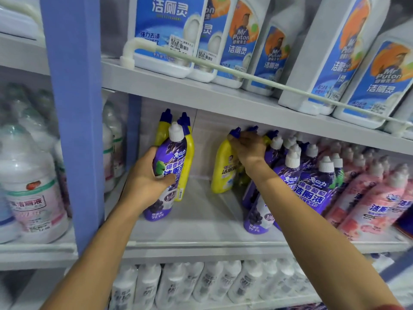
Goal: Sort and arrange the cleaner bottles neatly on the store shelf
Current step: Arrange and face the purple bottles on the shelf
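On the middle shelf point(201, 231), my left hand point(147, 177) grips a purple cleaner bottle with a white cap point(167, 166), upright at the shelf's left end. Two yellow bottles with blue caps point(186, 157) stand right behind it. My right hand point(248, 146) curls round the blue-capped neck of another yellow bottle point(223, 171) further right. Beside that stands a group of purple bottles point(310, 182), then pink bottles point(366, 198). A bare stretch of shelf lies between the two hands.
A blue upright post point(73, 121) bounds the shelf on the left, with white and pink bottles point(33, 193) beyond it. The shelf above holds large white Mr Puton bottles point(241, 41) behind a rail. White bottles point(201, 283) fill the shelf below.
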A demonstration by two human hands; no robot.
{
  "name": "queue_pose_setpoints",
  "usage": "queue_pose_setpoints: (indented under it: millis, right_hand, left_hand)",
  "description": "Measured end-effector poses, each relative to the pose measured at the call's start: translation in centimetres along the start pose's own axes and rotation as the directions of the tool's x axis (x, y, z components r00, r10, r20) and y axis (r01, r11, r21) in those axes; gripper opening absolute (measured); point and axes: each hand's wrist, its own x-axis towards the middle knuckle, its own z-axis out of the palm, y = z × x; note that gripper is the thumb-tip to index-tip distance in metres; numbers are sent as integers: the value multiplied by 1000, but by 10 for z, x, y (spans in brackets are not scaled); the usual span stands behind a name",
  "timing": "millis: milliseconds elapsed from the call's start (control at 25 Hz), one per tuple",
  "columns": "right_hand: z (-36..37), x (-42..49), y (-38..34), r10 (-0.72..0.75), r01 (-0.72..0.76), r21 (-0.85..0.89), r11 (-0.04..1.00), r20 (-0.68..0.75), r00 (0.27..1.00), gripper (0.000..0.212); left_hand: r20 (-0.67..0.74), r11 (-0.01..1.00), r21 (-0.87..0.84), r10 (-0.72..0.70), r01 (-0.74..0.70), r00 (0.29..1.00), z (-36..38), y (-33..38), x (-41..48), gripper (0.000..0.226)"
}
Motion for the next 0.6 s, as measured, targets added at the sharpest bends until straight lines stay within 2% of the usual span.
queue_pose_setpoints:
  millis: [120,200,320,360,480,600]
  right_hand:
    - [-3,-22,-11,53,-95,223,970,188,981,14]
    - [0,-46,-19,-2,-120,363,924,319,948,26]
    - [11,-69,-14,-55,-104,320,942,452,890,40]
    - [15,-75,-9,-65,-94,304,948,476,877,43]
    - [25,-83,1,-53,-99,332,938,419,906,51]
    - [32,-89,-6,-30,-95,304,948,384,923,69]
  left_hand:
    - [7,1000,3,5,-5,1000,1,-1,2,54]
    - [14,1000,-8,6,-5,1000,1,-2,2,54]
    - [29,999,-38,14,-13,999,2,-4,1,54]
    - [30,998,-54,15,-14,999,2,-3,1,54]
    - [47,996,-84,3,1,999,3,-4,2,54]
    - [98,991,-127,-20,33,995,7,-1,1,52]
